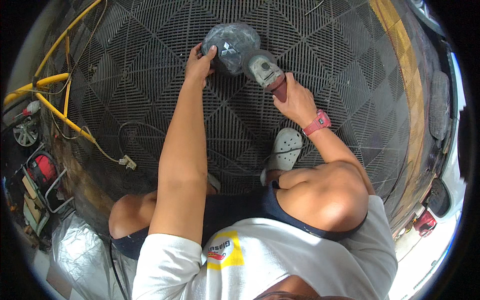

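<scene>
A rounded dark grey plastic cover [237, 40] with a silver emblem lies on the slatted mat, its surface scuffed and cloudy. My left hand [199, 66] grips the cover's left edge, thumb on top and fingers around the side. In my right hand [297, 101] is an angle grinder [267, 74] with a grey head and a dark red body. Its round disc [250, 56] overlaps the cover's lower right side; whether it touches or spins I cannot tell.
Dark grid matting [135, 90] covers the floor beneath me. Yellow metal tubing [65, 120] and a cord with a pale plug [128, 162] are at the left. A grey clog [286, 148] is on my foot. Silver sheeting [82, 250] sits at the lower left.
</scene>
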The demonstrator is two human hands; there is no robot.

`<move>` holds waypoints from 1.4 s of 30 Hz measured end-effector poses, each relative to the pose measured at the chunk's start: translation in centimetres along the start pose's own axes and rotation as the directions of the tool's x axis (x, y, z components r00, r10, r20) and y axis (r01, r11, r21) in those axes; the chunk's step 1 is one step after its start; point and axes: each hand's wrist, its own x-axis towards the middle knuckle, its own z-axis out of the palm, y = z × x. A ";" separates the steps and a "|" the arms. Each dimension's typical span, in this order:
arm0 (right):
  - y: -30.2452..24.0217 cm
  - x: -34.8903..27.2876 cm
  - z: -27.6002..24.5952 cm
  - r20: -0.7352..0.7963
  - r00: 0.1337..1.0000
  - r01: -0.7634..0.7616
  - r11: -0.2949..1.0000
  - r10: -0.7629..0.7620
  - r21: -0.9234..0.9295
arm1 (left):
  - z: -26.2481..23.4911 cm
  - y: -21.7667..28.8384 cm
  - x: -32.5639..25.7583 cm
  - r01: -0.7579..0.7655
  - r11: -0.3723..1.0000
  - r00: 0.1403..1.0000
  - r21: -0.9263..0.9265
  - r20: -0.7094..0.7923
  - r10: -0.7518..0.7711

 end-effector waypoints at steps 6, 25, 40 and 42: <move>0.9 -0.8 -0.2 -0.001 1.000 -0.013 1.000 0.013 -0.017 | 0.0 -0.2 0.5 0.021 0.999 0.999 0.033 -0.044 -0.020; 3.3 -0.4 0.3 -0.028 0.986 -0.162 0.980 0.166 0.112 | 0.4 -0.2 0.0 -0.006 1.000 1.000 0.013 0.027 0.006; -1.7 2.3 -1.1 -0.046 0.990 -0.118 0.973 0.130 0.200 | 0.6 -4.7 -2.0 0.050 0.937 0.999 -0.346 0.017 -0.047; -1.9 2.7 -0.9 -0.030 0.995 -0.087 0.984 0.093 0.152 | 1.1 -4.6 -2.2 0.063 0.942 0.998 -0.329 -0.008 -0.069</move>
